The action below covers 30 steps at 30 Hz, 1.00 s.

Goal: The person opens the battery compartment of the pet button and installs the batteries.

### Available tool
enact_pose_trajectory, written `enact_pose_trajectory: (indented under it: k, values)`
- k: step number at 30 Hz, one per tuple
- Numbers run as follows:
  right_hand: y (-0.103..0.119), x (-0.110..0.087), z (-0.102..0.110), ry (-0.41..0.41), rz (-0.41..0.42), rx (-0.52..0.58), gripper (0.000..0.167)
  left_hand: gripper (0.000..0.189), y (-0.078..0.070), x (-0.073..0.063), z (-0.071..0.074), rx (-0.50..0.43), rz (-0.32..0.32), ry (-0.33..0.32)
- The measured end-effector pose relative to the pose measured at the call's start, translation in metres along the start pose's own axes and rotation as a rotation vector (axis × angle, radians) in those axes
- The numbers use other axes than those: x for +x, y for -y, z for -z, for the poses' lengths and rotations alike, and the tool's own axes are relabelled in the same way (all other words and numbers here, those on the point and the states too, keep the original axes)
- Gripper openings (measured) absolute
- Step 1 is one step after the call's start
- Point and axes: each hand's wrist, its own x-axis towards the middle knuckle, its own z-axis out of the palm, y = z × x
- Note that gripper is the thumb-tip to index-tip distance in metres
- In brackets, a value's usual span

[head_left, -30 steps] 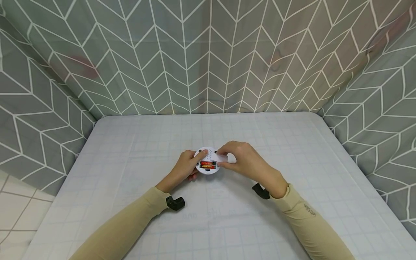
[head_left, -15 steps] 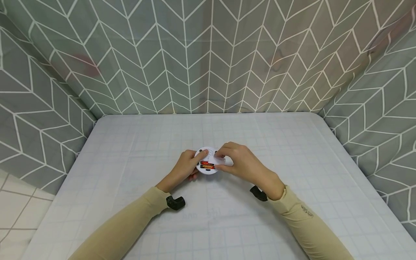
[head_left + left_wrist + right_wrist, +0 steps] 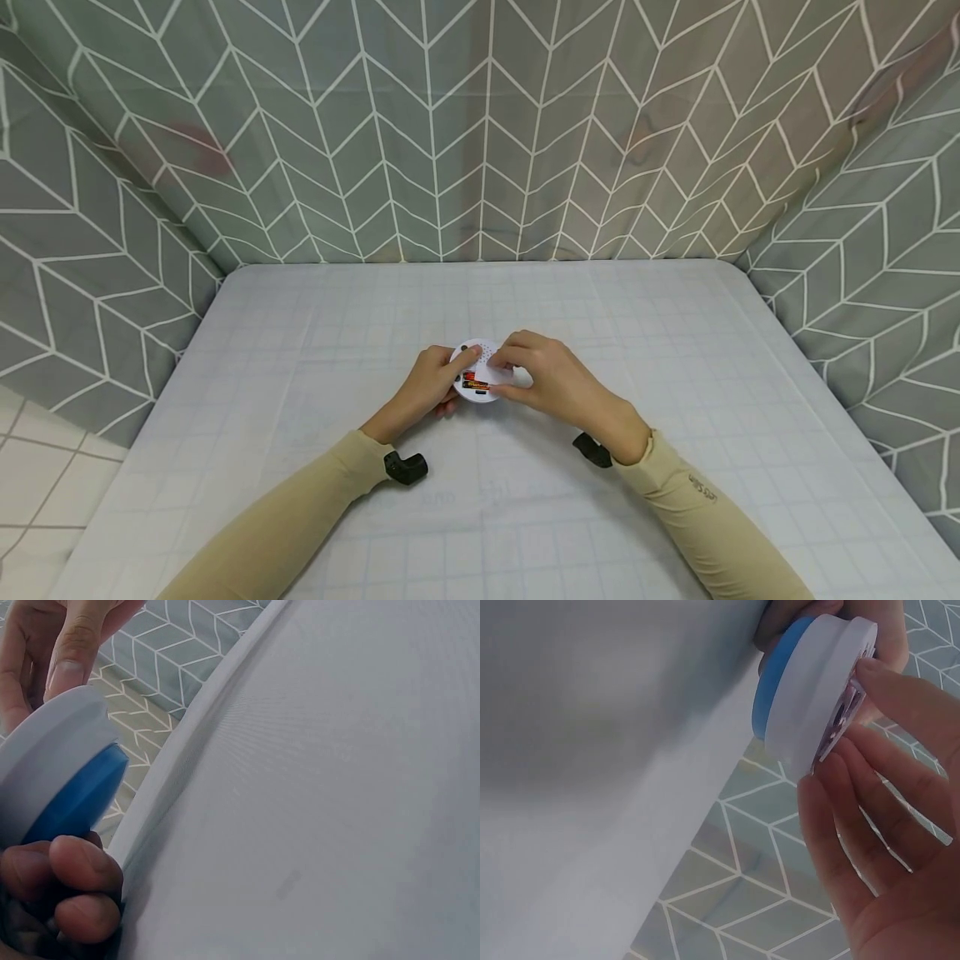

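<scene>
A round white battery-powered device with speaker holes is held with its back face up; the wrist views show a blue part on its other side. My left hand grips its left edge, thumb on the back face and fingers beneath. Red-and-black batteries show in the open compartment. My right hand pinches a white battery cover between thumb and fingers, and the cover lies over the compartment's right part. In the right wrist view the right fingertips are at the device's back face.
The table bears a white cloth with a faint grid. Grey curtains with white chevron lines stand behind it and at both sides. Black wrist cameras sit on both wrists. Tiled floor shows at lower left.
My right hand has moved left with the battery cover, which now hides more of the batteries. The left hand and the device have stayed nearly still.
</scene>
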Motion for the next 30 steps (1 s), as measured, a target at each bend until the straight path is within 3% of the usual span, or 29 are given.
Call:
enact_pose_trajectory:
  k: [30]
  values:
    - [0.0057, 0.0012, -0.0028, -0.012, 0.057, -0.049, 0.030, 0.058, -0.0020, -0.0022, 0.0012, 0.003, -0.005, 0.004]
